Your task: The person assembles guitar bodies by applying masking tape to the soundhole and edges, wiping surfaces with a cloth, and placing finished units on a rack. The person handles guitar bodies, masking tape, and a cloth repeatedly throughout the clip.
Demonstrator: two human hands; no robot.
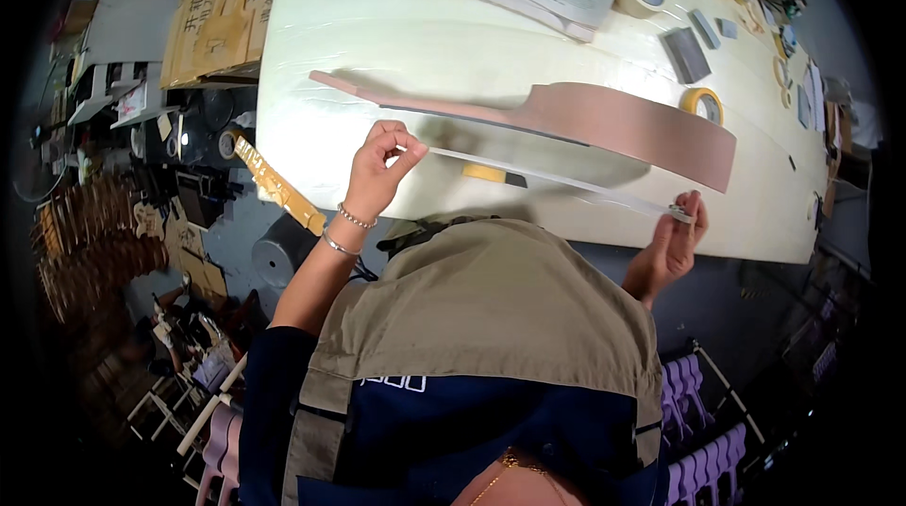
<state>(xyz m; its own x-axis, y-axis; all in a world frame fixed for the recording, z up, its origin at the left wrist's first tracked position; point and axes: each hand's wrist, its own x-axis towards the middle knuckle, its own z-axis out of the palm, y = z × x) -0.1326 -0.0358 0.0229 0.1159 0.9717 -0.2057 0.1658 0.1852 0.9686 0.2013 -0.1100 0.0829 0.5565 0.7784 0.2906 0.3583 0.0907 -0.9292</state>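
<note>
While a thin, pale strip [552,178] runs almost straight between the two hands, sloping down toward the right, its left end sits between the thumb and forefinger of the left hand [380,166], which are pinched together at the tips with the remaining fingers curled. At the other end, the right hand [672,246] has its thumb and fingers closed around a small roundish piece [679,214] where the strip finishes; how each finger bears on it is too small to tell. The pinkish-brown, guitar-shaped piece [634,125] lies on the pale table [444,43] beyond the strip, its slim neck to the left and its wide body to the right. The left fingertips are just on the near side of the neck, and the right fingers are near the lower right corner of the body; both hands look apart from it. Between the hands, a yellow object with a dark end [482,172] lies on the table just beside the strip. A yellow tape roll [719,109] rests beyond the body.
</note>
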